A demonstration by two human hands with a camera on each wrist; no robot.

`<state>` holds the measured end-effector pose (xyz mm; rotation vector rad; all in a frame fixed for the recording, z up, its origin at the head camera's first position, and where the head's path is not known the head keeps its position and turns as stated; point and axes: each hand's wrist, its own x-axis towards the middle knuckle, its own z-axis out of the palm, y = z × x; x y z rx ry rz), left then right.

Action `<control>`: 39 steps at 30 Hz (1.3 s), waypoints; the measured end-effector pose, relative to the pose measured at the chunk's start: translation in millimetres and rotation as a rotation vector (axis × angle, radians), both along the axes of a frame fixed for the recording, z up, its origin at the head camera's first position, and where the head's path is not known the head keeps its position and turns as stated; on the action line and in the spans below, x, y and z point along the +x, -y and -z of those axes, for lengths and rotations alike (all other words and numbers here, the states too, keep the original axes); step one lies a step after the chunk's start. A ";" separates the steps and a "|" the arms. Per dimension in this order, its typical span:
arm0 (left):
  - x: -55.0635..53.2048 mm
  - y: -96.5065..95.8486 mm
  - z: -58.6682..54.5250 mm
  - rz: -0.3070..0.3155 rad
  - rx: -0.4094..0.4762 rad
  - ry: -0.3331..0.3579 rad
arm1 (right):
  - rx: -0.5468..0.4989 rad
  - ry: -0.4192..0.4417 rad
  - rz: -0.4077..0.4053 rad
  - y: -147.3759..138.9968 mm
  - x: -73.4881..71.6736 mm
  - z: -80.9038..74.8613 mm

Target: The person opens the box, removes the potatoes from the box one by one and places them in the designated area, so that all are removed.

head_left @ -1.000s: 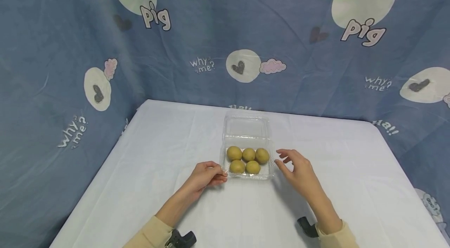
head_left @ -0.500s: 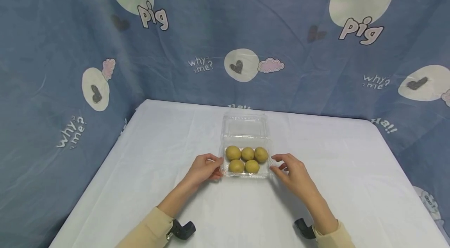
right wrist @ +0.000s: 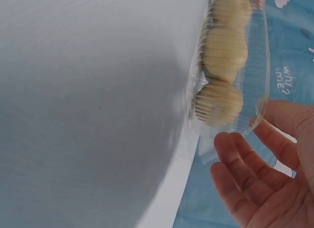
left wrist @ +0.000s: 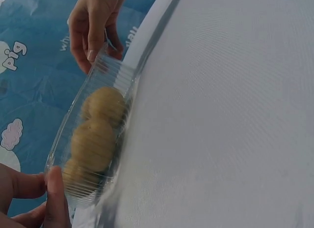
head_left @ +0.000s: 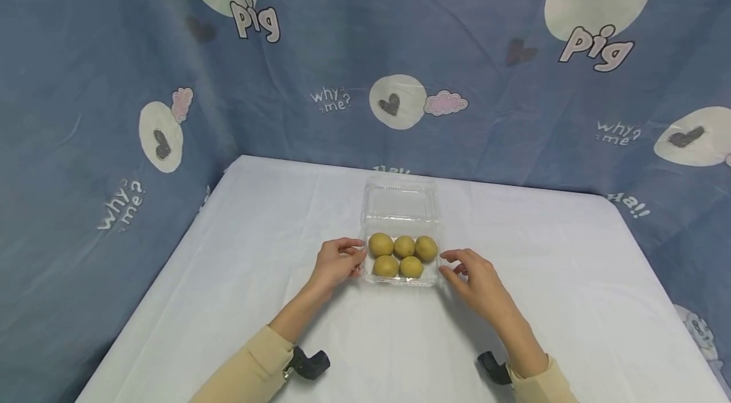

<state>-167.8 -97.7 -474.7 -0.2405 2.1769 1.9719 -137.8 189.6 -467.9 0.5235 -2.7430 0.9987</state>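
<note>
A clear plastic clamshell container (head_left: 429, 274) sits on the white table with its clear lid (head_left: 400, 203) laid back, away from me. Inside its base are several round yellowish fruits (head_left: 404, 247) in two rows; their exact kind does not show. At the container's left side, my left hand (head_left: 338, 262) pinches the rim between thumb and finger, as the left wrist view shows up close. On the opposite side my right hand (head_left: 475, 279) pinches the right rim with thumb and forefinger (right wrist: 274, 142), the other fingers loosely bent below it.
White cloth covers the table (head_left: 394, 346). Behind it and along its left hangs a blue printed curtain (head_left: 320, 28). A black wrist mount (head_left: 308, 363) sticks out from the left sleeve, and another black mount (head_left: 494, 368) from the right.
My left hand has slid from the front left corner up along the container's left side. The right hand has come in leftward to the right rim. The fruits keep their arrangement.
</note>
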 end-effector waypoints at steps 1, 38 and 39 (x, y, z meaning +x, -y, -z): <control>0.6 -0.6 -0.6 -0.002 -0.001 0.000 | 0.001 -0.002 0.001 -0.1 -0.3 0.2; 9.7 -8.0 2.4 -0.153 0.105 0.047 | 0.068 -0.021 0.053 -0.2 -0.4 -1.3; 9.7 -7.9 2.8 -0.151 0.108 0.044 | 0.076 -0.030 0.059 0.1 -0.4 -1.5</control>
